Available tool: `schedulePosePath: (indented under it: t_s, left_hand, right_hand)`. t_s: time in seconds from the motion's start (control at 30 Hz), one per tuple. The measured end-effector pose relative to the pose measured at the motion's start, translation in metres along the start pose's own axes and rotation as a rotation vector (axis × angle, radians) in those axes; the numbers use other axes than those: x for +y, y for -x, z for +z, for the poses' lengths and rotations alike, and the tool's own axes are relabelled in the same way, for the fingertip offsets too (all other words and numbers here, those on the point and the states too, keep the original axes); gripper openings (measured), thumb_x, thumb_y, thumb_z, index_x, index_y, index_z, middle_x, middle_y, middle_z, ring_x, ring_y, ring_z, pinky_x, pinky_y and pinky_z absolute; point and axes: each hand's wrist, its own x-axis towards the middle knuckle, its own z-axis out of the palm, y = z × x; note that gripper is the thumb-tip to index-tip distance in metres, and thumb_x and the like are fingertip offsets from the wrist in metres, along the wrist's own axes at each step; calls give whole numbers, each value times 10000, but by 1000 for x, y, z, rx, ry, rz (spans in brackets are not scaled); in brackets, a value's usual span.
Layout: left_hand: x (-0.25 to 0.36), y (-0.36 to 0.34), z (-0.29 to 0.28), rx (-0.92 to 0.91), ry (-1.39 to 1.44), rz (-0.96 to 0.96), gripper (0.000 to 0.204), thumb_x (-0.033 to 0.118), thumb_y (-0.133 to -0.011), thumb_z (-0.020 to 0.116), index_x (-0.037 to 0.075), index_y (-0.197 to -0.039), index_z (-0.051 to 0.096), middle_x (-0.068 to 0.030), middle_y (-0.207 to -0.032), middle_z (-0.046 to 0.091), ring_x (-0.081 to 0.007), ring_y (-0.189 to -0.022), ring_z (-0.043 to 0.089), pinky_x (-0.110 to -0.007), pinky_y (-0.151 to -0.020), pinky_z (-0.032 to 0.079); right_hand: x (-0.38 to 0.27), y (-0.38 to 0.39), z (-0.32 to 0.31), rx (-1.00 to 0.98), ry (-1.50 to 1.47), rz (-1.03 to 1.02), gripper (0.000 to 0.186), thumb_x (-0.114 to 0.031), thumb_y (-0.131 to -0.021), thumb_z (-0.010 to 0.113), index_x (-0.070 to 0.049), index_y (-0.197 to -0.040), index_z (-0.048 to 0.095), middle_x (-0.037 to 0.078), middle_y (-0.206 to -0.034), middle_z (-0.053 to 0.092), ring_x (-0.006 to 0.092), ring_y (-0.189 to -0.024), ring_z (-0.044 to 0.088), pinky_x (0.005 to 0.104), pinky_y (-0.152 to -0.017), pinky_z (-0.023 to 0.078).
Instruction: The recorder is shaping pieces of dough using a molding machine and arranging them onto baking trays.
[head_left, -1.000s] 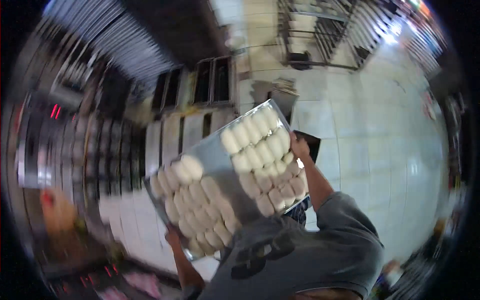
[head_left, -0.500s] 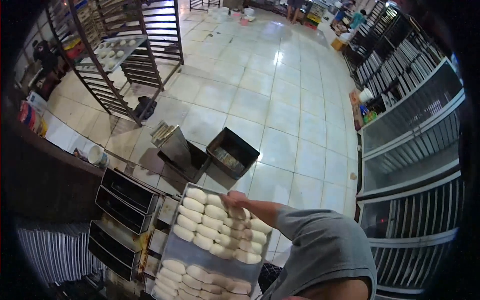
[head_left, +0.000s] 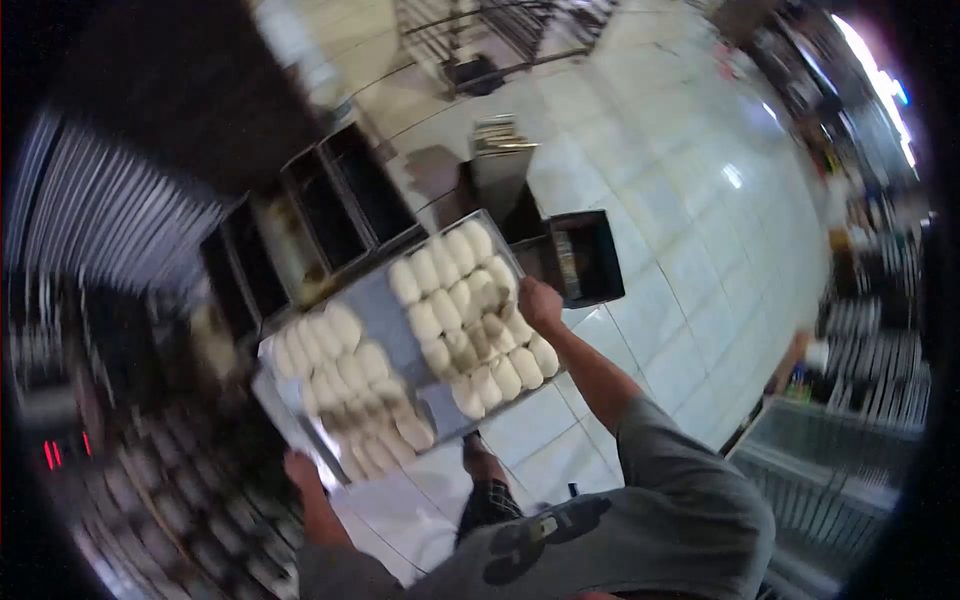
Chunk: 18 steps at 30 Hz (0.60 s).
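Observation:
A metal tray (head_left: 378, 318) carries several rows of pale oblong dough pieces, one group (head_left: 440, 300) towards its right end and another group (head_left: 335, 365) towards its left end. My right hand (head_left: 541, 305) is closed round the tray's right edge. At the tray's left end my left hand (head_left: 300, 468) is closed on the rim, its fingers partly hidden and a little blurred. Part of the dough lies in the shadow of my body. The tray's far side is next to a row of dark oblong pans (head_left: 365, 185).
Beyond the tray, a dark bin (head_left: 597, 258) stands on the tiled floor beside a tall metal container (head_left: 502, 165). A wheeled rack (head_left: 500, 35) stands farther off. Glass-fronted cabinets (head_left: 825, 465) are at the right; blurred stacked racks (head_left: 190, 490) fill the lower left.
My view has swung left and my body has turned. The tray has tilted round in view, its left end now showing with my left hand on it. My right hand stays on the tray's edge.

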Motion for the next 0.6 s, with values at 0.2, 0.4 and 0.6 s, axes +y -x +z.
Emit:
schedulePosePath:
  t_s: [0.2,0.4,0.6]
  left_hand:
    - [105,46,-147,-693,1763,-443,218,259,-884,532,79,-999,580,-47,-829,649,-143,-626,599,-283,-504,462]
    - [250,152,-259,-788,1838,-36,214,224,-805,618,11,-827,607,-61,-715,639,-160,-649,623,-306,-590,500]
    - [326,297,-332,-631,1708,-38,398,372,-869,539,-18,-876,616,-107,-787,673,-180,-709,655,-298,-640,505]
  right_hand:
    - [-43,119,-25,53,-549,-89,208,-187,-827,536,-43,-962,605,176,-789,628,320,-729,619,369,-646,478]
    - [118,244,42,-821,-820,268,246,-260,-815,510,-72,-912,635,157,-747,646,258,-724,617,388,-599,459]
    - [306,320,-5,-748,-276,-212,351,-314,-804,538,-10,-946,641,117,-838,662,213,-728,616,331,-699,480]
